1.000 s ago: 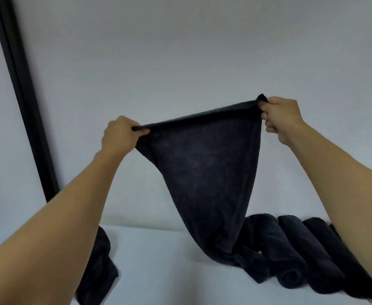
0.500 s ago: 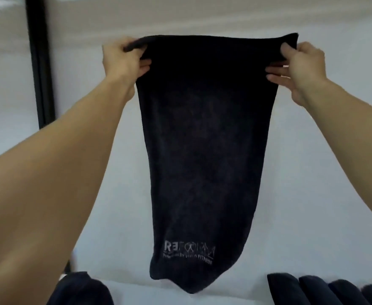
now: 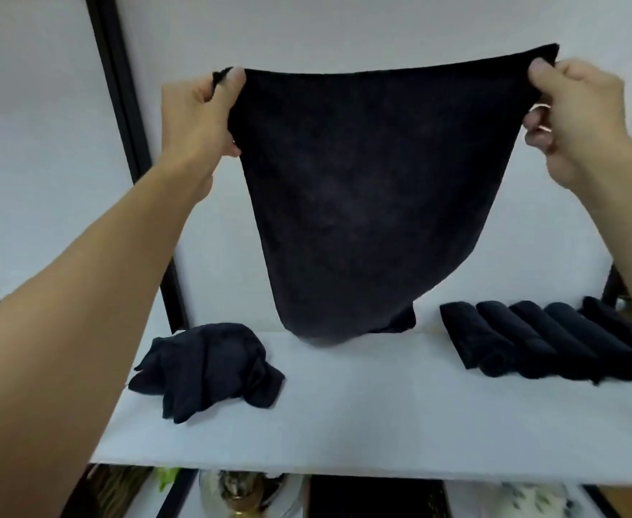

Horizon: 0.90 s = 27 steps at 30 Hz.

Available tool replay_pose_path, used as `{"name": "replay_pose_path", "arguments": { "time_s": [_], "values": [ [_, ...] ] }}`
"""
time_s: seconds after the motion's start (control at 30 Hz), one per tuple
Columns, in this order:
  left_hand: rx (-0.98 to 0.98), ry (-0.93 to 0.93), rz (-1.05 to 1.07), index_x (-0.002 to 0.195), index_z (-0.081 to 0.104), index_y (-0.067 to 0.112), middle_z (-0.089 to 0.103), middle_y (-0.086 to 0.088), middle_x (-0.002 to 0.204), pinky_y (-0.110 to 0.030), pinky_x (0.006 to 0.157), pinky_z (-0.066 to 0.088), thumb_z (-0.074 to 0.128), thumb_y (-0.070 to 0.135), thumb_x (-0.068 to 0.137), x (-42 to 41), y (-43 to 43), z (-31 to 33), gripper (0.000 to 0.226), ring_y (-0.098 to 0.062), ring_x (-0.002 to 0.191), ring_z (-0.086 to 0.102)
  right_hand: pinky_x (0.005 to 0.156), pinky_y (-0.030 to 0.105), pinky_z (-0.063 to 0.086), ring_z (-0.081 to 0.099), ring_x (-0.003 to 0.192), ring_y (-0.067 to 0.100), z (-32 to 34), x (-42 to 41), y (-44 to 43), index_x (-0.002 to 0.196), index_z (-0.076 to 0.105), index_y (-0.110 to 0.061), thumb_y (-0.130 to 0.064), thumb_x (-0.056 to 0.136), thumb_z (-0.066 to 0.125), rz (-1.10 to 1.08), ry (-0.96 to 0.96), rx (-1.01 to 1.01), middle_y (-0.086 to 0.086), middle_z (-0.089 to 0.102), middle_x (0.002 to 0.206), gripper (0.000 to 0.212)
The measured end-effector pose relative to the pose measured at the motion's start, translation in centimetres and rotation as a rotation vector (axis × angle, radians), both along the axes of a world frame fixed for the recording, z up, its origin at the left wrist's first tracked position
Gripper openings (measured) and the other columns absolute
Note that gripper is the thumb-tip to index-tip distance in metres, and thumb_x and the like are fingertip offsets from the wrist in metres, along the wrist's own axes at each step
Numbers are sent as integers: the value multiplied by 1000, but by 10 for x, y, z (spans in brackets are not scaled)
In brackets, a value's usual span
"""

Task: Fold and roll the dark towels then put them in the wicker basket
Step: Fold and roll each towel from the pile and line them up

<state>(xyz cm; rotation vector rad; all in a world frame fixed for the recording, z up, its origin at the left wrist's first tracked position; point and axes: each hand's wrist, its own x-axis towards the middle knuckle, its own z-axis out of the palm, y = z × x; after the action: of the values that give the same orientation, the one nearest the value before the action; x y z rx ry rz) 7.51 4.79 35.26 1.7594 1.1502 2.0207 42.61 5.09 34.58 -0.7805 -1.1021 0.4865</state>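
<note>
**Now held wide: one dark towel stretched over the table, ready for folding**

Here, at the far left, a black post runs up the pale wall. Just right of it the left hand is raised, its thumb and curled fingers pinching the top left corner of the dark towel. Below that arm a crumpled towel lies in a loose heap on the white table, by the look of it waiting its turn.

In the middle the held towel hangs as a broad sheet, its top edge pulled nearly taut between the two hands and its sides narrowing toward the bottom. The lower hem reaches the table's far part; whether it touches the surface or hangs just clear I cannot tell. Holding it by both top corners most likely lets the cloth fall flat and shed its creases, so that it can be laid down or folded evenly.

Further right, several rolled towels lie side by side on the table, touching one another, seemingly finished and parked there until they go into the wicker basket, which I cannot make out with any certainty in this view.

At the far right the right hand grips the top right corner, thumb on the near face, fingers curled behind the cloth. Both grips are closed firmly on fabric; neither hand holds anything else.
</note>
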Motion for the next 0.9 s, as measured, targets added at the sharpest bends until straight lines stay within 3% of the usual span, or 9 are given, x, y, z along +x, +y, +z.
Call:
{"name": "replay_pose_path", "arguments": {
  "time_s": [0.1, 0.33, 0.4, 0.53, 0.6, 0.67, 0.73, 0.77, 0.9],
  "values": [
    [-51, 64, 52, 72, 59, 4, 45, -4, 63, -30, 47, 38, 57, 36, 94, -10, -12, -29, 39, -15, 50, 41, 44, 23, 26, 36, 45, 10, -31, -3, -22, 65, 49, -25, -30, 85, 68, -5, -25, -66, -6, 53, 68, 28],
    [-407, 103, 98, 82, 62, -10, 42, -6, 65, -33, 57, 39, 66, 42, 87, -24, 27, -106, 52, -19, 54, 37, 51, 27, 35, 38, 48, 13, -107, -1, -1, 82, 65, -14, -28, 87, 69, -73, -255, -387, 2, 56, 76, 15],
    [-542, 117, 95, 85, 66, -8, 46, -6, 70, -32, 57, 41, 71, 40, 84, -25, 48, -140, 48, -19, 56, 37, 53, 27, 38, 41, 50, 14, -139, 2, 18, 87, 67, -9, -25, 87, 70, -71, -321, -524, 3, 58, 78, 17],
    [-793, 99, 80, 84, 67, -4, 56, -13, 78, -26, 47, 50, 71, 27, 87, -20, 98, -204, 31, -19, 45, 46, 43, 23, 26, 33, 48, 15, -201, 13, 72, 63, 55, -11, -18, 86, 71, -21, -362, -696, 4, 44, 63, 29],
    [-912, 34, 58, 90, 64, -2, 61, -17, 96, -34, 56, 59, 66, 17, 91, -12, 126, -226, 19, -23, 46, 59, 43, 23, 26, 33, 47, 14, -222, 16, 104, 62, 55, -11, -16, 85, 71, -12, -375, -754, 3, 47, 59, 28],
    [-978, -17, 58, 105, 60, 0, 55, -12, 110, -40, 63, 61, 60, 10, 94, -2, 153, -241, 15, -30, 62, 70, 44, 23, 31, 40, 46, 13, -237, 16, 137, 67, 61, -9, -16, 87, 68, -14, -392, -788, 2, 57, 58, 22],
    [-986, -86, 57, 132, 49, -1, 52, -8, 117, -38, 65, 62, 59, 8, 95, 11, 179, -255, 39, -33, 78, 72, 47, 24, 35, 49, 50, 13, -249, 15, 166, 80, 66, -8, -17, 89, 64, -15, -392, -807, 2, 68, 65, 13],
    [-970, -127, 51, 136, 46, -1, 53, -8, 116, -39, 68, 61, 59, 8, 95, 16, 190, -262, 44, -33, 82, 72, 49, 24, 36, 54, 52, 14, -256, 15, 179, 87, 66, -8, -18, 91, 61, -15, -387, -817, 4, 72, 71, 12],
    [-968, -188, 21, 128, 53, 0, 61, -13, 113, -40, 85, 57, 60, 8, 95, 23, 215, -300, 35, -26, 91, 68, 48, 22, 41, 70, 73, 17, -285, 5, 215, 113, 60, -11, -12, 96, 51, 28, -357, -873, 5, 72, 103, 19]
  ]
}}
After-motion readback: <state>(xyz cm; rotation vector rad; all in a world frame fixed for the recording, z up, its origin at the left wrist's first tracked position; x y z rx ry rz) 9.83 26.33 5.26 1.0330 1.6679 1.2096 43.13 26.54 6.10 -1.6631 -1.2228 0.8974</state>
